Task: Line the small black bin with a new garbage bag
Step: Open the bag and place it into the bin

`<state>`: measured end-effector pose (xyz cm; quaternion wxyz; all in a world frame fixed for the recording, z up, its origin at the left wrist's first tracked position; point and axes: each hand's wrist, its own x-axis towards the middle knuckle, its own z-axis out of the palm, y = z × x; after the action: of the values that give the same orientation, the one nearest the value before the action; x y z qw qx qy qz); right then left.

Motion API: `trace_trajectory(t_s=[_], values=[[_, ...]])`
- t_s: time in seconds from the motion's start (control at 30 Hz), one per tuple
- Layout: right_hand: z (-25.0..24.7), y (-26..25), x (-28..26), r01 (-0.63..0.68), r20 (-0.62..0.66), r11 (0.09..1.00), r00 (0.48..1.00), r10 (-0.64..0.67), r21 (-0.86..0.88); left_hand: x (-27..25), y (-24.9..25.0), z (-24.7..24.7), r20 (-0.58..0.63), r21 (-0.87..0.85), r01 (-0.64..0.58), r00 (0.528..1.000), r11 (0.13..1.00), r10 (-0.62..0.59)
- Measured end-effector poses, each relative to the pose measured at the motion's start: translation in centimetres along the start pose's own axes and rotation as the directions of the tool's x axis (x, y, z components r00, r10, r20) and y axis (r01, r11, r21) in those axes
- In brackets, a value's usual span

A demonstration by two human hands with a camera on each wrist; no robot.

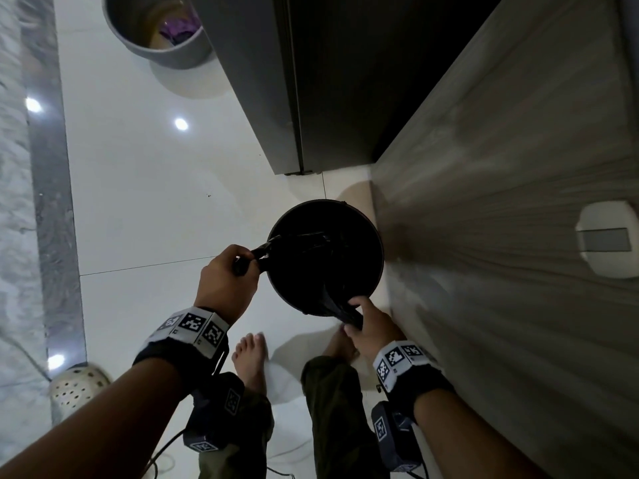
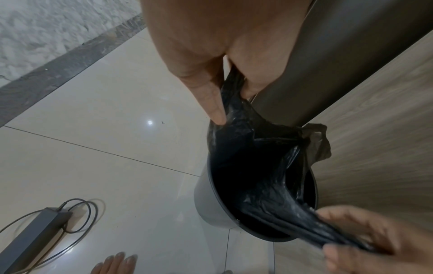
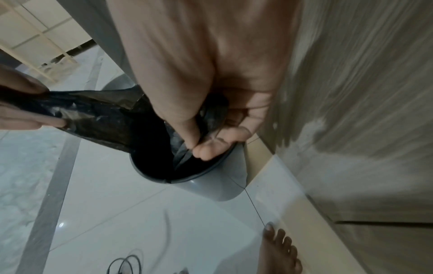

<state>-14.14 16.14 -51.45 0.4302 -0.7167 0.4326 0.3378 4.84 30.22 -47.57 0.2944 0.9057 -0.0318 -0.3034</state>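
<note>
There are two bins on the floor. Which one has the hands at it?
The black bin beside the wooden cabinet: both hands pull a black bag open over it. The grey bin stands farther off, untouched, with something purple inside.

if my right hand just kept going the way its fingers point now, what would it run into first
Probably the garbage bag that the right hand already pinches, then the open mouth of the small black bin just below. Depth is hard to judge here.

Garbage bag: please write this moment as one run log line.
step: bag opening | left hand: grips garbage bag edge | right hand: grips opposite edge | small black bin: rim uncovered
</note>
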Motion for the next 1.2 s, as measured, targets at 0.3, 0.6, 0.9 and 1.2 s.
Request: trace_trajectory(t_s=[0.3, 0.6, 0.9, 1.2], values=[[-5.6, -0.7, 1.9, 0.031, -0.297, 0.983, 0.951, -0.085, -0.182, 2.4, -1.6, -0.5, -0.040, 0.148, -0.149, 0.987, 0.978, 0.156], [-9.4, -2.1, 5.7, -0.096, -0.455, 0.931, 0.887, -0.081, -0.353, 6.9, -2.0, -0.1, -0.017, 0.316, -0.133, 0.989, 0.940, 0.146], [-9.5, -2.4, 8.8, 0.028, -0.455, 0.968, 0.879, -0.141, -0.247, 7.8, -1.5, 1.8, -0.050, 0.730, -0.149, 0.962, 0.667, 0.269], [-8.7, -1.2, 9.5, 0.139, -0.320, 0.985, 0.933, -0.166, -0.105, 8.3, -0.1, 3.9, 0.154, 0.720, -0.402, 0.887, 0.566, 0.435]])
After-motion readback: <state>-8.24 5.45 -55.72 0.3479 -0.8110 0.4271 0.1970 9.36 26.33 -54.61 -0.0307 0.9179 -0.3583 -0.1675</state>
